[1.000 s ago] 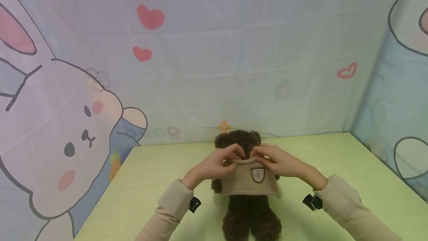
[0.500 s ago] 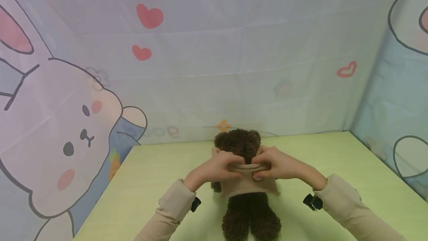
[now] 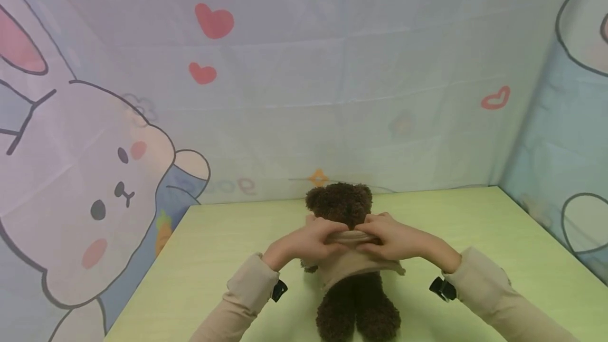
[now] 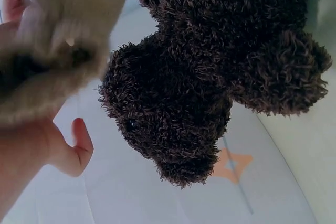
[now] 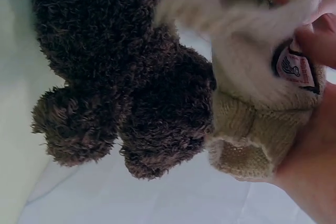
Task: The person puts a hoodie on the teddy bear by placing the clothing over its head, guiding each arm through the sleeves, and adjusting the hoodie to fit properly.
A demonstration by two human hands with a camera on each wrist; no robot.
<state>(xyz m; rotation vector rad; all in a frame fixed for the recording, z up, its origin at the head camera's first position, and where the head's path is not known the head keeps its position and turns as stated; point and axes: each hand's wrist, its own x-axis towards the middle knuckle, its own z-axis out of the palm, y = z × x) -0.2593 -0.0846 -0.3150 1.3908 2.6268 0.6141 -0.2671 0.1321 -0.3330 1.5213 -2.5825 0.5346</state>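
A dark brown, curly-furred teddy bear (image 3: 339, 202) is on the table, head toward the back backdrop and feet toward the person. In front of its body hangs a small beige knitted sweater (image 3: 353, 264), hiding its middle. The left hand (image 3: 314, 239) grips one side of the sweater's gathered upper edge; the right hand (image 3: 393, 237) grips the other side, with thumbs on the near face. The right wrist view shows a sleeve opening (image 5: 241, 158) and a shield-shaped badge (image 5: 295, 71) beside a thumb. Both wrist views show the bear's bare fur, apart from the sweater.
The yellow-green table (image 3: 237, 257) ends at a pale fabric backdrop (image 3: 285, 136) printed with hearts and a large rabbit (image 3: 71, 183). Black devices (image 3: 279, 290) are strapped at both cuffs.
Both hands have bunched the sweater's upper edge between fingers and thumbs. Its badge has gone out of sight in the head view, and the lower hem now slants up to the right.
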